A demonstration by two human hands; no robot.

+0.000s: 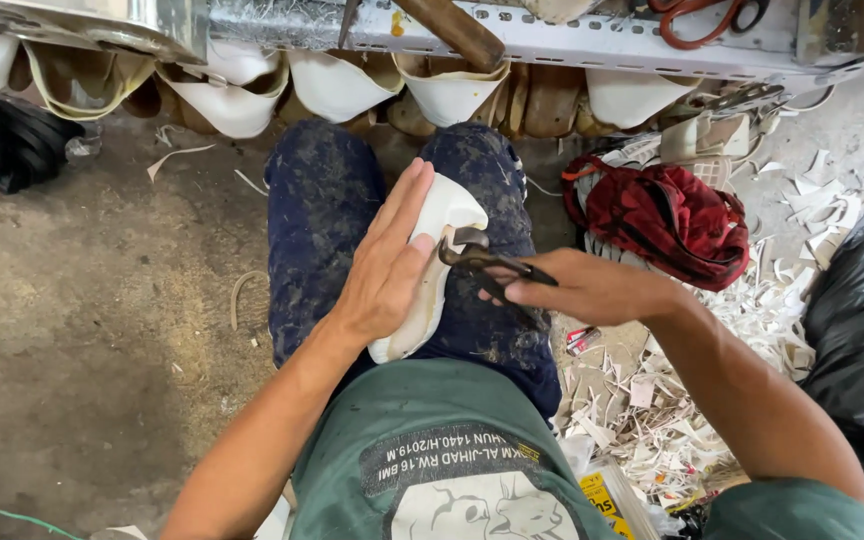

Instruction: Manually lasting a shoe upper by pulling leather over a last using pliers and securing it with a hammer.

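A white shoe last (439,230) rests on my lap, across dark stained trousers (322,210). My left hand (387,262) presses flat on its side, fingers together and stretched toward the toe. My right hand (577,287) grips dark metal pincers (487,262), whose jaws touch the white upper near its top edge.
A metal rack (592,35) runs across the top with several white and tan shoe lasts (337,85) below it and orange-handled scissors (702,20). A red cloth bag (667,215) lies to the right on white scraps (652,400). Black plastic bags sit far right (862,320) and far left (2,140).
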